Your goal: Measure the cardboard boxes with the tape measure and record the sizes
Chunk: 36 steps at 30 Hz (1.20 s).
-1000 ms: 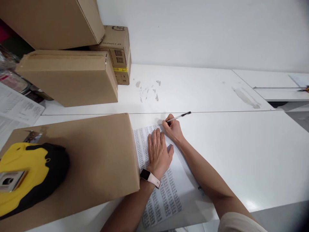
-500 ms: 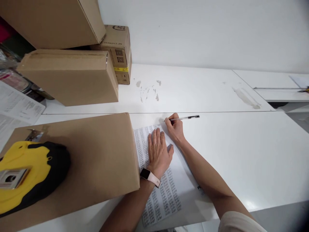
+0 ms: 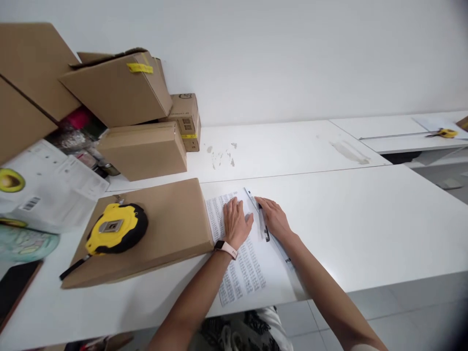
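My left hand (image 3: 237,224) lies flat on a printed sheet of paper (image 3: 241,280), its fingers stretched out, with a watch (image 3: 225,248) on the wrist. At the sheet's right edge, my right hand (image 3: 273,217) has its fingers close together, pointing away from me. A pen (image 3: 266,234) with a black end shows along the thumb side of that hand, pointing back toward me; the grip on it is partly hidden. Under the sheet, a bluish-edged sheet with dark letters (image 3: 288,261) sticks out on the right.
A flat cardboard box (image 3: 175,219) sits left of the paper, carrying a yellow and black tape measure (image 3: 116,228). Stacked cartons (image 3: 142,151) stand by the wall. A dark phone-like object (image 3: 16,287) lies at the left; another yellow tape measure (image 3: 446,133) lies far right.
My right hand has left its pen grip above the sheet's top and come down to its right edge, the pen now turned toward me. My left hand stays on the paper. The view has shifted.
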Each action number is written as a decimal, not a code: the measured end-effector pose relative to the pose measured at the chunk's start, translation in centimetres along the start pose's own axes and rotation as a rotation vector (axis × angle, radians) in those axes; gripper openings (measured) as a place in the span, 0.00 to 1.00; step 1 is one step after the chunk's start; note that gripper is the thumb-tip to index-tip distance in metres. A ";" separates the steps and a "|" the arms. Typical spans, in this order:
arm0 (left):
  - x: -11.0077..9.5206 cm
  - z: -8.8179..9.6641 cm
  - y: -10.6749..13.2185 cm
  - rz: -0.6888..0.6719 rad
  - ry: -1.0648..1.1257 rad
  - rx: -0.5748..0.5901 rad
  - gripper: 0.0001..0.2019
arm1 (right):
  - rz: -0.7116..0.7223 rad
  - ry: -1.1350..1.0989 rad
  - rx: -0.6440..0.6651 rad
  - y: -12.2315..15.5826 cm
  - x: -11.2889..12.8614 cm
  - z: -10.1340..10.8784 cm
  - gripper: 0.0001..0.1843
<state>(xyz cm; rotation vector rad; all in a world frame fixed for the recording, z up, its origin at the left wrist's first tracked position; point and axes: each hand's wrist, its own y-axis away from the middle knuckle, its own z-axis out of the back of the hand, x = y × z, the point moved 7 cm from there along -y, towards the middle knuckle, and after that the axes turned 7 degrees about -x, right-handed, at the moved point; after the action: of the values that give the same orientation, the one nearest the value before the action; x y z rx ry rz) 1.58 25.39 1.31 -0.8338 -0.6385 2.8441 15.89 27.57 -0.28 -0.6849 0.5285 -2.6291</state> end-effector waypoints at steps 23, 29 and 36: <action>9.5 30.3 5.1 0.360 -0.227 -0.485 0.40 | -0.434 -0.412 -0.140 2.2 -2.1 2.3 0.27; 8.3 30.1 7.8 0.495 0.664 -0.365 0.37 | -0.446 -0.635 -0.258 2.8 6.7 9.8 0.19; 1.8 26.1 11.1 0.563 1.299 0.208 0.26 | -0.349 -1.386 0.389 3.4 21.2 9.8 0.23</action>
<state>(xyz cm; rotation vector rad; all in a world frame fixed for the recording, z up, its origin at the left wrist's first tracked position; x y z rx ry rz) -13.83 6.21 15.52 -2.6404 0.1110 1.8738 4.69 12.81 14.25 -2.1989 -0.5247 -1.7183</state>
